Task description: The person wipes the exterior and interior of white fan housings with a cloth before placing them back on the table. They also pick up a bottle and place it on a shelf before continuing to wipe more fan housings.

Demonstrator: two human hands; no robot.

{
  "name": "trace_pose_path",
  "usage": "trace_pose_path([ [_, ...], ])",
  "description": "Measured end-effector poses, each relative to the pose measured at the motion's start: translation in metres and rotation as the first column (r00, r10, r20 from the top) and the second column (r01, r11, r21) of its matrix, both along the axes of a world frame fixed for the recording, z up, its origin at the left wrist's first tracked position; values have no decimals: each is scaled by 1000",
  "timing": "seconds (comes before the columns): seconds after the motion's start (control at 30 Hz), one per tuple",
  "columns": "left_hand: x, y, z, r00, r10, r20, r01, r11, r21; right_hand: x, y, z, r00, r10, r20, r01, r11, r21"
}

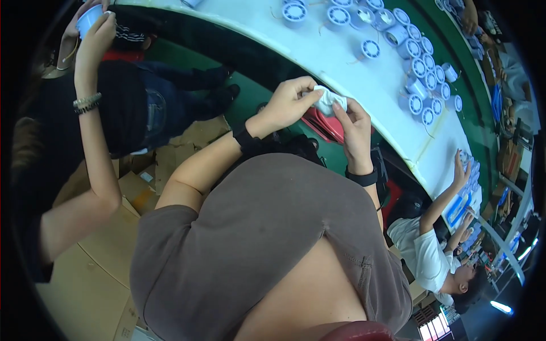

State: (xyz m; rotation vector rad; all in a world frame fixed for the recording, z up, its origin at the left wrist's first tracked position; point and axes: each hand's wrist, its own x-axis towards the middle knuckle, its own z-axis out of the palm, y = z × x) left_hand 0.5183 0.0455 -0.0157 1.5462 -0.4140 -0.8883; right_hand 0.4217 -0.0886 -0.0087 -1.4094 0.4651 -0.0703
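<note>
Between my two hands, just off the near edge of the white table [392,136], is a crumpled white cloth [326,101]. My left hand [291,102] is closed, pinching the cloth's left side between thumb and fingers. Opposite it, my right hand [356,126] grips the right side, thumb on top. Both wrists wear black bands. Beyond my hands, several light-blue cylindrical parts [370,49] with slotted round ends stand or lie on the table, some trailing thin wires. Neither hand touches them.
At the left, a co-worker's hands hold a light-blue cup-shaped part [89,19]. Another person in a white shirt [424,253] reaches over the table at the right, near a blue tray [459,209]. A red seat [325,126] shows below my hands; cardboard [96,261] lies behind left.
</note>
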Motion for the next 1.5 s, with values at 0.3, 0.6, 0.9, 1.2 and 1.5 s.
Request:
trace_pose_path([
  [0.3, 48, 35, -15, 746, 115, 656, -1, 985, -171, 61, 46, 12, 990, 139, 18, -99, 789, -606],
  [0.6, 63, 50, -18, 969, -78, 234, 104, 990, -99, 81, 45, 13, 936, 312, -162, -347, 896, -278],
  [0.9, 55, 20, -11, 954, 202, 223, -179, 977, -118, 67, 7, 3, 991, 124, -43, -113, 972, 206],
  [1.2, 47, -13, -4, 978, 206, 36, -196, 965, -173, 63, -25, -12, 996, 14, 85, -29, 982, 187],
  [1.5, 43, -18, -3, 953, 292, 81, -275, 947, -167, 67, -30, -11, 991, 85, 102, -110, 957, 268],
])
